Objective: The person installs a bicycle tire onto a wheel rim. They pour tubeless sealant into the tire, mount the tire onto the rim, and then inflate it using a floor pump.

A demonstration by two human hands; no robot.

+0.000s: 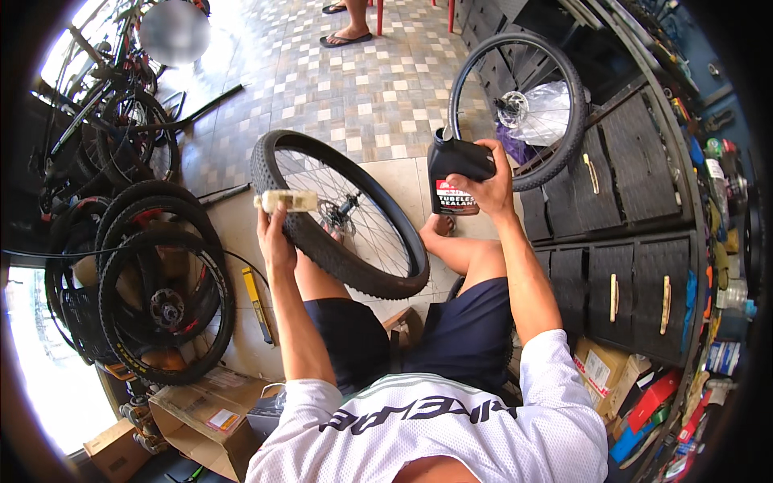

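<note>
My left hand (276, 237) grips a small, translucent off-white bottle (291, 200), held sideways in front of the near side of a bicycle wheel. That wheel (342, 264), with a knobby black tire and a disc rotor at its hub, leans at a tilt between my legs. My right hand (489, 185) is wrapped around a black plastic bottle (445, 163) with a red and black label. The black bottle stands nearly upright, its neck at the top left, to the right of the wheel. What either bottle contains cannot be made out.
A second wheel (576, 121) leans against black drawers (604, 274) on the right. Tires and wheels (211, 338) are piled at left, near a yellow tool (257, 306) on the floor. Cardboard boxes (201, 410) sit at lower left. Another person's foot (346, 37) is at the far end.
</note>
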